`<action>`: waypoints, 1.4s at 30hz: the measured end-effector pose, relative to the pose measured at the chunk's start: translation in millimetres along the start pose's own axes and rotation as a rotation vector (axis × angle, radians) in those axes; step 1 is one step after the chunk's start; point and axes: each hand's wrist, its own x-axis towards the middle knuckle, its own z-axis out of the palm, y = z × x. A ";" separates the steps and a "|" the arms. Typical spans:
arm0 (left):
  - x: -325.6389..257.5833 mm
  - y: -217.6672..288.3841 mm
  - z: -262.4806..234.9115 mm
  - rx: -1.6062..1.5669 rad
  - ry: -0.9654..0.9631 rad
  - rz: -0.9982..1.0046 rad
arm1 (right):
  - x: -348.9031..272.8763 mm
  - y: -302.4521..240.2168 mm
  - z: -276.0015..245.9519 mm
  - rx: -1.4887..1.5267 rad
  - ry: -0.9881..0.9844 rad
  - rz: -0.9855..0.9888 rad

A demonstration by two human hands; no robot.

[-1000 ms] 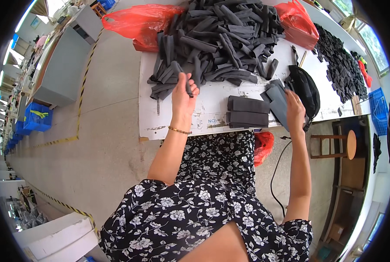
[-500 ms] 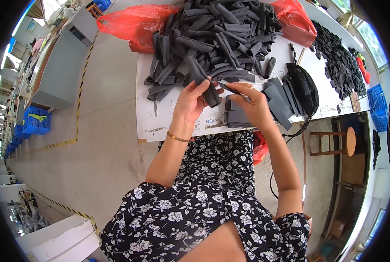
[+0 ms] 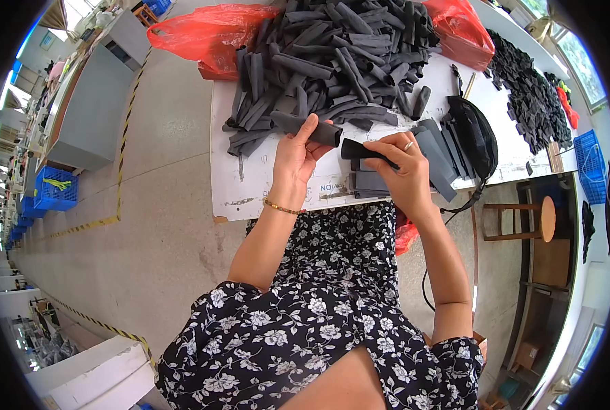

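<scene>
Hands point(image 3: 349, 160) pinching grey foam strip point(image 3: 318, 130)

2 red plastic bags point(image 3: 209, 37) flank the table's point(image 3: 250, 184) far end.

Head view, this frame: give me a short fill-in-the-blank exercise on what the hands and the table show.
1. The left hand grips a dark grey foam ____ lifted off the big pile.
2. The right hand wears a ____ on one finger and pinches a second foam tube.
3. The left wrist carries a thin gold ____.
4. At both far corners of the white table lie ____ plastic bags.

Missing words: tube; ring; bracelet; red
</scene>
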 end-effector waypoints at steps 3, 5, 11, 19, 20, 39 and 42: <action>-4.9 -2.0 6.8 0.034 0.015 -0.013 | 5.1 0.9 5.5 -0.092 0.045 -0.065; -7.3 -3.1 10.6 0.048 0.003 -0.033 | 7.0 2.6 7.0 -0.149 0.056 -0.100; -8.6 -1.9 7.5 0.048 -0.052 -0.061 | 11.0 0.2 6.4 -0.339 0.082 -0.260; -36.7 -11.3 40.9 0.109 -0.072 0.243 | 7.6 -14.7 23.6 -0.504 0.166 -0.351; -40.5 -11.3 42.4 0.110 -0.078 0.352 | 6.5 -18.6 24.7 -0.494 0.206 -0.312; -41.5 -12.5 40.6 -0.083 -0.391 0.236 | -9.9 -24.8 12.1 -0.270 0.020 -0.238; -41.3 -21.7 48.5 -0.180 -0.461 0.238 | -6.4 -22.3 11.2 -0.247 -0.025 -0.268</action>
